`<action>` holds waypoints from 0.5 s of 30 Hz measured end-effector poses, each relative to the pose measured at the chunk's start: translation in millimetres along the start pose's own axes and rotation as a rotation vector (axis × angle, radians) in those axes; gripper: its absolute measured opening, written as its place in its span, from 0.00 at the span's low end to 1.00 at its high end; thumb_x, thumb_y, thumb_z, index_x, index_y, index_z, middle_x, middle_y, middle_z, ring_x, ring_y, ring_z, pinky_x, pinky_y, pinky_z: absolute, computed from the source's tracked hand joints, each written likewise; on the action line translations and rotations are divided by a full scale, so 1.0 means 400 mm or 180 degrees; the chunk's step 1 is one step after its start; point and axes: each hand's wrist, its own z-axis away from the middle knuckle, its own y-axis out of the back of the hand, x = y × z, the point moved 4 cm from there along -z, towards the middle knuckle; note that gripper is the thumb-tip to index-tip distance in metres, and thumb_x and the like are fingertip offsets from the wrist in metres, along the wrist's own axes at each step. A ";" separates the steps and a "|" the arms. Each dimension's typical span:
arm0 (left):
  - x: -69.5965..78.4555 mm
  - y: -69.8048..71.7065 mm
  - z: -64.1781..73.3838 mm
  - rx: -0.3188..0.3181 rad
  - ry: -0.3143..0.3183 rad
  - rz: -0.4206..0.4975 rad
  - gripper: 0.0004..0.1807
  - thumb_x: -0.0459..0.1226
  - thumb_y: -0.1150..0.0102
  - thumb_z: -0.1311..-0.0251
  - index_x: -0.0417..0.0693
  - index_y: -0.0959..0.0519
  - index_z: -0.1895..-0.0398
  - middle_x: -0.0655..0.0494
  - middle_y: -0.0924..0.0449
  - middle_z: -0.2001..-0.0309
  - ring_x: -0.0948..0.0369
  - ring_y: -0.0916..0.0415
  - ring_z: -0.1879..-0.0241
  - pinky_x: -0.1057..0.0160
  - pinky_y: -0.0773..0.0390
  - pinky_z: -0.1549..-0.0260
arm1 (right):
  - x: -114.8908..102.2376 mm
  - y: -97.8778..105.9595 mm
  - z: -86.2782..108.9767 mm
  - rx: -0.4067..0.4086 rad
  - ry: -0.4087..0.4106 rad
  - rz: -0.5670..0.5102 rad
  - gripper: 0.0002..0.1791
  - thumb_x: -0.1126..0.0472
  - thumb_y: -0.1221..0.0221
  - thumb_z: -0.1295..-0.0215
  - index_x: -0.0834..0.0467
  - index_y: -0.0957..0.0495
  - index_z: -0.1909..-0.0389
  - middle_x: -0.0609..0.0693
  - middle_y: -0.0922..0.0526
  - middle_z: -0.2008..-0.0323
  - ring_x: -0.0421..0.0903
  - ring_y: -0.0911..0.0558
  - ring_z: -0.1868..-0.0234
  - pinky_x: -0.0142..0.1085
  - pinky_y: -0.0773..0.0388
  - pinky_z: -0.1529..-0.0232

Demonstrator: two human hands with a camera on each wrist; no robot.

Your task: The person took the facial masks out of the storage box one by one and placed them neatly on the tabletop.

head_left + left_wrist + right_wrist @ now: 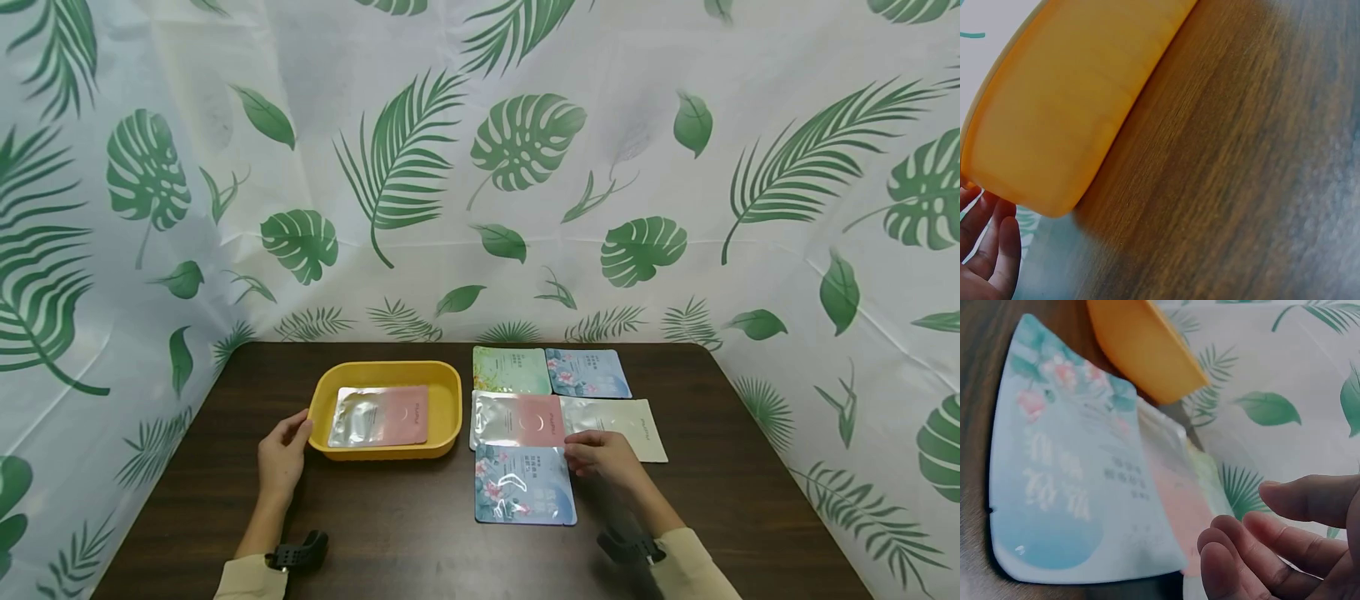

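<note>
My left hand (pixel 281 458) touches the left end of a yellow plastic basket (pixel 322 450) with its fingertips, fingers loosely bent. Inside the basket lies a pink-and-silver sheet mask packet (pixel 405 415). Over on the right, my right hand (pixel 603 457) hovers by the upper right corner of a blue floral sheet mask packet (pixel 525 487). In the right wrist view the thumb (pixel 1310 499) stands apart from the fingers, with nothing between them. Behind that packet lie another pink-and-silver packet (pixel 517 419) and a cream one (pixel 622 421), partly hidden by the right hand.
Farther back, a green packet (pixel 512 369) and a second blue floral packet (pixel 588 372) lie side by side near the table's far edge. The dark wood table (pixel 405 533) meets a leaf-patterned cloth (pixel 555 275) behind it and at both sides.
</note>
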 end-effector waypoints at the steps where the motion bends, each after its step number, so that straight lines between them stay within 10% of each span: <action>1: 0.000 0.000 0.000 -0.0001 0.0015 -0.0005 0.24 0.48 0.51 0.29 0.41 0.25 0.39 0.42 0.25 0.38 0.79 0.33 0.58 0.89 0.33 0.65 | -0.004 -0.002 -0.002 -0.0003 0.0015 0.0014 0.16 0.61 0.40 0.34 0.70 0.20 0.52 0.55 0.14 0.65 0.46 0.18 0.68 0.36 0.17 0.63; 15: -0.007 -0.001 -0.004 -0.0001 0.0008 0.0021 0.23 0.46 0.50 0.28 0.41 0.25 0.39 0.42 0.24 0.38 0.82 0.33 0.60 0.89 0.32 0.64 | -0.084 -0.030 -0.030 -0.0119 0.0161 0.0035 0.20 0.60 0.42 0.32 0.70 0.23 0.48 0.62 0.15 0.57 0.50 0.16 0.62 0.40 0.16 0.58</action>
